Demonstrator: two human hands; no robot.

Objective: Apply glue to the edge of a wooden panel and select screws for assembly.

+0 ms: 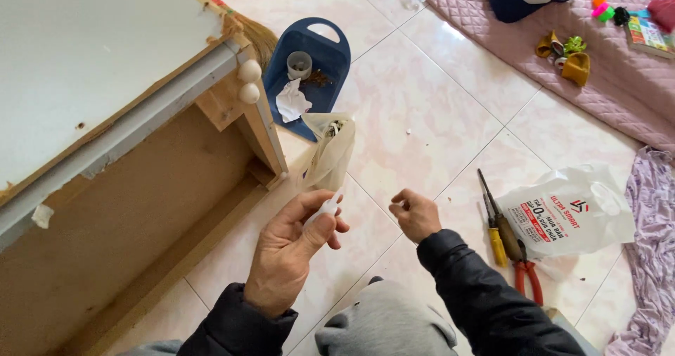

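My left hand (292, 247) grips the twisted bottom of a small clear plastic bag (329, 155), which stands up from my fingers with small dark metal parts showing at its open top. My right hand (416, 214) hovers a little to the right of the bag with its fingers curled closed; whether it pinches something tiny I cannot tell. Both hands are above a pale tiled floor (422, 124), next to an overturned wooden furniture piece (126, 187).
A blue dustpan (330, 67) with a paper cup and crumpled tissue lies beyond the bag, a broom beside it. Screwdrivers (496, 222), red-handled pliers (526, 275) and a white plastic shopping bag (569, 212) lie at right. A pink quilted mat (619, 81) holds a cap and small toys.
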